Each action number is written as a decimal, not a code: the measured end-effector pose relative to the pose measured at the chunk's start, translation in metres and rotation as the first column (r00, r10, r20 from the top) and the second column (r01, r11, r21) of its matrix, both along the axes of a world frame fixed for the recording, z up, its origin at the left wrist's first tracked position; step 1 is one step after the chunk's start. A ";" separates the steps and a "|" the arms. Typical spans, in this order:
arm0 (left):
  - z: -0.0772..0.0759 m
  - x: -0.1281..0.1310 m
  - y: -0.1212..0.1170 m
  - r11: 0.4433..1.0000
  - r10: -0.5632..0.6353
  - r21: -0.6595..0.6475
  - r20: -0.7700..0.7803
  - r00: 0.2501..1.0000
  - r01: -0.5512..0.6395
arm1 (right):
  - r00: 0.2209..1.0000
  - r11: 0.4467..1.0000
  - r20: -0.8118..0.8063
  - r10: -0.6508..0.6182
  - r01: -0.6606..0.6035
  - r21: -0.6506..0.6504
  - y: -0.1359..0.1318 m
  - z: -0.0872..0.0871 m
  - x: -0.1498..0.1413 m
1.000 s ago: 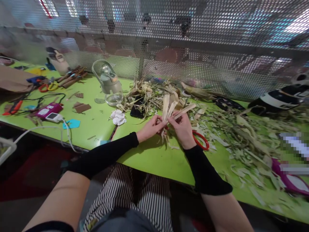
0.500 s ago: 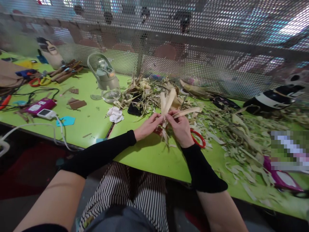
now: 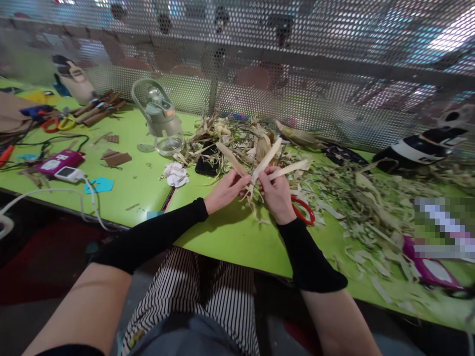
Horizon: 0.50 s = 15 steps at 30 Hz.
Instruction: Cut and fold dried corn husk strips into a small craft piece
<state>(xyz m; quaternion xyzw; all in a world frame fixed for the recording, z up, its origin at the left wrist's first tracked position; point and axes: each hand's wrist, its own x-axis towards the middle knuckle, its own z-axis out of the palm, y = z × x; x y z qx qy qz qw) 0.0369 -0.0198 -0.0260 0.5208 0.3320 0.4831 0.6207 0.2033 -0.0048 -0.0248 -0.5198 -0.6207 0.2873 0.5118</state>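
Observation:
Several pale corn husk strips (image 3: 267, 159) fan out between my hands above the green table. My left hand (image 3: 227, 190) is closed on the left strip, which leans up to the left. My right hand (image 3: 277, 194) pinches the strips where they meet, with one strip pointing up and another out to the right. Thin frayed ends hang below my fingertips. Red-handled scissors (image 3: 305, 209) lie beside my right wrist, their blades hidden. Behind my hands is a heap of dry husk scraps (image 3: 230, 131).
A clear bottle (image 3: 163, 123), crumpled tissue (image 3: 175, 175) and black phone (image 3: 207, 160) stand or lie left of the heap. Husk shreds (image 3: 371, 212) cover the right side. A black bottle (image 3: 415, 151) lies there. A perforated metal screen (image 3: 245, 59) closes the back. Purple device (image 3: 61, 162) with cables at left.
The strips have spread apart: one that stood nearly upright now leans left with my left hand. My hands have otherwise barely moved.

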 end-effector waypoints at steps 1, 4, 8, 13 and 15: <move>0.000 0.000 0.000 0.999 -0.048 -0.007 -0.008 0.999 0.048 | 1.000 1.000 0.020 0.003 -0.003 0.009 0.000 0.000 0.000; -0.001 0.002 0.000 0.988 -0.141 -0.064 -0.034 0.989 0.138 | 0.999 1.000 0.038 0.007 -0.008 0.011 -0.001 0.000 -0.002; -0.003 0.003 0.002 0.988 -0.122 -0.092 0.010 0.993 0.122 | 0.990 0.996 -0.124 0.061 -0.069 -0.060 -0.004 0.002 -0.005; 0.000 0.003 0.002 0.976 0.003 -0.215 0.215 0.977 0.044 | 0.947 0.959 -0.242 0.211 -0.248 -0.135 -0.007 0.005 -0.007; 0.000 0.004 0.004 0.965 0.034 -0.259 0.252 0.967 0.034 | 0.950 0.959 -0.227 0.215 -0.249 -0.133 -0.007 0.005 -0.008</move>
